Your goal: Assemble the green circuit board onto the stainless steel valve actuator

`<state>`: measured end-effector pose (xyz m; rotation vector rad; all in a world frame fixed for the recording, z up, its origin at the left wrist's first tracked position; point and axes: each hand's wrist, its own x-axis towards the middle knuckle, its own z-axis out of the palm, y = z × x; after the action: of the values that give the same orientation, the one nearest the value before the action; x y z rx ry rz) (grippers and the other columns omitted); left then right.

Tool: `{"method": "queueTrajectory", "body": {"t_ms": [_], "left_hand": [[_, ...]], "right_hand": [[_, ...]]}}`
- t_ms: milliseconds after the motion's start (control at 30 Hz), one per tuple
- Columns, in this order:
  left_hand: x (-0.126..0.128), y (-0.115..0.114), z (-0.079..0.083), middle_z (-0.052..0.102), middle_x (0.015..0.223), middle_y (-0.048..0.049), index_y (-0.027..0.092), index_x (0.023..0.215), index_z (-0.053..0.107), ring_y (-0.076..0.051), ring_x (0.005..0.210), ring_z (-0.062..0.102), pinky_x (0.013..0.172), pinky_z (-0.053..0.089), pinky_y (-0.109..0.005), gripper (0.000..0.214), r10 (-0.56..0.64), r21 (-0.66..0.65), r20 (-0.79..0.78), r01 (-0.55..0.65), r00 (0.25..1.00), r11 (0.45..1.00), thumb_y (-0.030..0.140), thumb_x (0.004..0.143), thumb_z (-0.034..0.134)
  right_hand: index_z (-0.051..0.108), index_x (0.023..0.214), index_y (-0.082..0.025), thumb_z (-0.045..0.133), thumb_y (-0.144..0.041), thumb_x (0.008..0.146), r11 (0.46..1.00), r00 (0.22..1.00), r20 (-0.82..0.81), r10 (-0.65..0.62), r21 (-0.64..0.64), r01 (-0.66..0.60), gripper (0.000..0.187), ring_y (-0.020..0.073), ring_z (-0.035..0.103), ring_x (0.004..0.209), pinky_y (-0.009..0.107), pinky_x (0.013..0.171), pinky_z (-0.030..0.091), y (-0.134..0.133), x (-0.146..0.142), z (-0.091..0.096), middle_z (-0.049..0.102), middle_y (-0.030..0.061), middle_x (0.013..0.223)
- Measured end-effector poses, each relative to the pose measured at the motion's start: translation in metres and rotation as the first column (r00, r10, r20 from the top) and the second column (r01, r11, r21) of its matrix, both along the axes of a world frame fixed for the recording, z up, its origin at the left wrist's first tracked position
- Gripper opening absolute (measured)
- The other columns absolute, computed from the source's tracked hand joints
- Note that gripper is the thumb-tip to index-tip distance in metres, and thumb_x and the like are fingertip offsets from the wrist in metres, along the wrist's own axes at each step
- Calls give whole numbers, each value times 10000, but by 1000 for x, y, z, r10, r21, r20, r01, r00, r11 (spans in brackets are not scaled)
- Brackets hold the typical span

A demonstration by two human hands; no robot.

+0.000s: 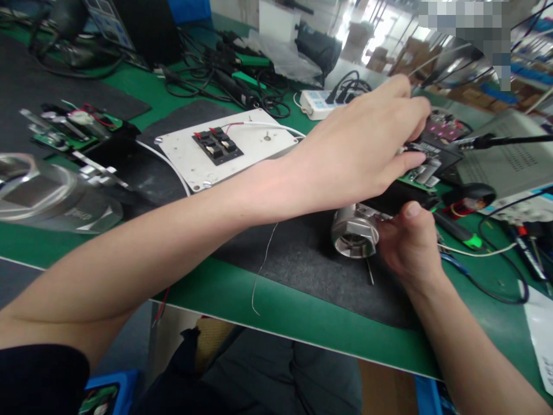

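My left hand [371, 138] reaches across to the right, its fingers and thumb bent around the upper part of a green circuit board [425, 173] with electronic parts on it. The hand covers much of that board, and the exact grip is partly hidden. Below it, my right hand [410, 242] has its thumb raised and its fingers curled behind a shiny hexagonal metal pipe fitting [355, 233], steadying it. The fitting sits under the board's black housing [393, 199]. A soldering iron-like black tool [484, 141] points at the board from the right.
A white panel [259, 150] with black terminal clips lies on the dark mat [302, 271]. At left are a larger metal fitting [56, 193] and another circuit board [78, 129]. Cables [233, 86], a power strip [319, 104] and a grey instrument [505, 155] stand around.
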<state>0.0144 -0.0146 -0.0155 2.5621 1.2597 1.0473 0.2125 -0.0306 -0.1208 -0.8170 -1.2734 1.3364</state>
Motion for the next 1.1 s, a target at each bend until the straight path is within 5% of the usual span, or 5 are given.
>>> {"method": "queueTrajectory", "body": {"t_ms": [233, 433, 800, 1000, 1100], "left_hand": [[-6, 4, 1, 697, 1161, -82, 243, 982, 717, -277, 1079, 715, 907, 557, -386, 73, -14, -5, 61, 14, 998, 1000, 308, 1016, 723], [-6, 5, 2, 688, 1190, -84, 219, 1002, 730, -263, 1067, 710, 884, 537, -356, 37, -7, -41, 78, 10, 997, 999, 253, 1003, 716], [-8, 4, -3, 706, 1267, -109, 209, 1121, 767, -283, 1152, 690, 973, 562, -382, 163, -2, -93, 43, 6, 999, 996, 321, 1016, 715], [-9, 4, -1, 727, 1291, -111, 192, 1184, 747, -298, 1214, 702, 1053, 539, -413, 248, 9, -89, 2, -8, 1000, 996, 391, 1048, 688], [-10, 1, 2, 765, 1276, -116, 179, 1258, 722, -323, 1218, 723, 1051, 542, -437, 397, 14, -188, -75, -28, 997, 982, 522, 1067, 666]], "right_hand": [[792, 1252, -302, 886, -671, 834, 997, 997, -40, -65, 29, 66, 565, 373, 680, 1446, 556, 1173, 598, 4, 2, 0, 839, 63, 1306], [791, 1229, -281, 731, -837, 877, 993, 984, 133, -115, 55, 108, 660, 398, 723, 1378, 586, 1095, 632, 8, 9, -2, 831, 86, 1314], [774, 1291, -279, 613, -870, 920, 990, 973, 186, -134, -9, 138, 715, 396, 760, 1307, 604, 1045, 635, 13, 14, -1, 860, 91, 1192], [787, 1208, -275, 776, -809, 845, 983, 988, 45, -147, -108, 151, 646, 386, 759, 1297, 551, 1019, 652, 11, 14, -3, 850, 87, 1255], [778, 1148, -259, 875, -703, 825, 979, 983, -20, -180, -103, 177, 558, 379, 771, 1258, 537, 1008, 656, 8, 10, -4, 838, 94, 1286]]}}
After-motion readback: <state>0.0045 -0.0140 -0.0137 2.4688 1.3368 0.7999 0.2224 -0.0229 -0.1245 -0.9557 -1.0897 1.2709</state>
